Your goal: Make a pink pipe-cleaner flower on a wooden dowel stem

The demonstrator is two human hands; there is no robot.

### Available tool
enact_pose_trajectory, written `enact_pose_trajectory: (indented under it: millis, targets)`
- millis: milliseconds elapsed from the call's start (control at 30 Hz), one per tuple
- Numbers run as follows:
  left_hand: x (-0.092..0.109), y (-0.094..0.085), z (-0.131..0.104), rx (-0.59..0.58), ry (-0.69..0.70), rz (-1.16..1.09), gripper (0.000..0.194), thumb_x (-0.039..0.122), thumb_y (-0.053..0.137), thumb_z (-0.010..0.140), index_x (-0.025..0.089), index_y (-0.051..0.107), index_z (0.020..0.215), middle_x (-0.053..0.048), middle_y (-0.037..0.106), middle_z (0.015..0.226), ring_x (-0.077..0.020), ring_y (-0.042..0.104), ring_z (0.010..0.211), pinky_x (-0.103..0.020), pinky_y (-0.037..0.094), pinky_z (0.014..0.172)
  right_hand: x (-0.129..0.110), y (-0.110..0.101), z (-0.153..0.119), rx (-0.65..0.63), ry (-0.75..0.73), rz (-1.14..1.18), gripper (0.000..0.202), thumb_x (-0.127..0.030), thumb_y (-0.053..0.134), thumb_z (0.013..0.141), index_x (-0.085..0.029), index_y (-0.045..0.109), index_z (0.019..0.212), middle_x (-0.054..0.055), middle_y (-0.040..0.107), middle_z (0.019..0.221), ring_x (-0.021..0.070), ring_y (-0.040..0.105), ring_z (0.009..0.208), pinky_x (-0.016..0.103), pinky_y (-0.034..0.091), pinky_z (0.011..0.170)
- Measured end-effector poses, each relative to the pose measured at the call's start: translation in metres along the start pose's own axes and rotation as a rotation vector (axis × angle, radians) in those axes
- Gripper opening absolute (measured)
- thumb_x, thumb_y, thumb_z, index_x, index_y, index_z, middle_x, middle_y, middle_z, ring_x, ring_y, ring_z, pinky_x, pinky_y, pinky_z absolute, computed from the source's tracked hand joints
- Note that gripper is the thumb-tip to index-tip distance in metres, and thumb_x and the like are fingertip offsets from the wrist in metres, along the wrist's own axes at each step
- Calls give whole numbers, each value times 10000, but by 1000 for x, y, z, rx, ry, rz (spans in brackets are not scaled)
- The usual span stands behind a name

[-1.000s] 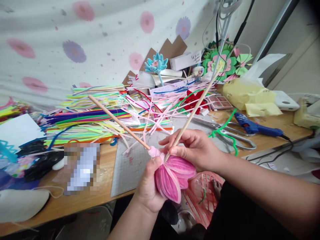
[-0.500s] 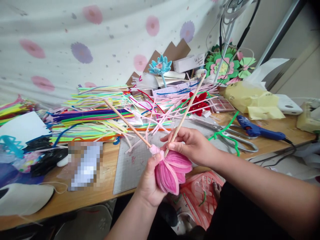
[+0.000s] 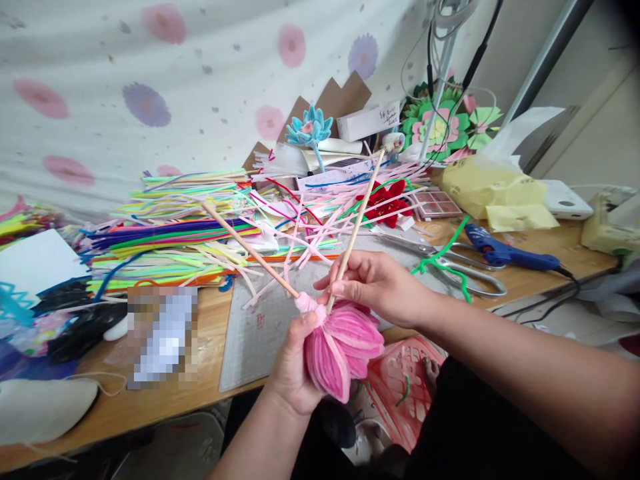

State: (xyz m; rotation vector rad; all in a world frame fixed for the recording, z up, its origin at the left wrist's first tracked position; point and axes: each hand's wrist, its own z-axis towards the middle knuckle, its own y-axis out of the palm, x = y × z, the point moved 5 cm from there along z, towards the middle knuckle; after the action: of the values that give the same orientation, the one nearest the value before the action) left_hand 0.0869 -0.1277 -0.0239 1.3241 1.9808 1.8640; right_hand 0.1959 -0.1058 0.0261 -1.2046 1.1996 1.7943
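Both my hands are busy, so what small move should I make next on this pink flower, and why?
I'd probably press the wooden stick in your right hand gently against the wrapped base of the pink flower: the stick's tip sits there, and your left hand holds the flower.

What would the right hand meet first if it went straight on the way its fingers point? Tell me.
Going leftward, the right hand would likely meet the slanting stick near the pink-wrapped neck; depth is unclear, so it might pass over it.

Craft workspace, pipe cleaners (image 3: 175, 227) heaped tableside.
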Motion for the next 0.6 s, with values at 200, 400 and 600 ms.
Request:
enact_pose_trajectory:
  millis: [200, 400, 600]
  targets:
    - [1, -4, -3, 20, 24, 49, 360, 283, 784, 631, 198, 694, 969, -9, 735, 788, -232, 698, 869, -363, 485, 938, -7, 0, 1, -10, -65, 39, 229, -346, 676, 806, -183, 518, 773, 25, 728, 692, 168, 705, 748, 358, 512, 856]
    - [6, -7, -7, 64, 24, 141, 319, 326, 830, 568, 179, 687, 812, -26, 703, 714, -264, 688, 888, -390, 499, 917, -18, -66, 3, 352, 104, -869, 136, -269, 496, 852, -197, 508, 737, 8, 635, 552, 182, 660, 591, 306, 499, 657]
    - [8, -4, -9, 80, 55, 176, 323, 294, 823, 574, 178, 671, 835, -45, 726, 837, -224, 687, 823, -365, 516, 876, -43, -60, -7, 334, 11, -1256, 184, -308, 577, 853, -154, 677, 841, 105, 708, 823, 243, 648, 849, 340, 453, 773]
